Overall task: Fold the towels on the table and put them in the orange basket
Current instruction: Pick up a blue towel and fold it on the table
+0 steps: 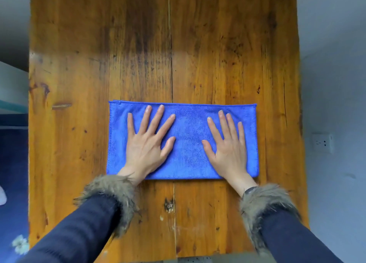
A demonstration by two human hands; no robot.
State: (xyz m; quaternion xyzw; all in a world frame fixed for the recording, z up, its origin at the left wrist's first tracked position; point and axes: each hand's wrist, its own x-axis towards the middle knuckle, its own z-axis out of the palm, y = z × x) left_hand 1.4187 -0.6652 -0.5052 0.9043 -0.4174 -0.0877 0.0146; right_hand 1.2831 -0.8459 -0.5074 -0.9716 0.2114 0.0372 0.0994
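A blue towel (pixel 188 136) lies folded into a wide rectangle on the wooden table (pixel 138 54), near its front half. My left hand (pixel 147 143) lies flat on the towel's left part with fingers spread. On the right part my right hand (pixel 227 145) presses flat, fingers straight. Both palms are down and neither hand grips the cloth. No orange basket is in view.
The table's far half is bare wood with a seam running down the middle. A blue patterned carpet (pixel 13 183) lies left of the table. A wall socket (pixel 322 142) sits on the grey surface at the right.
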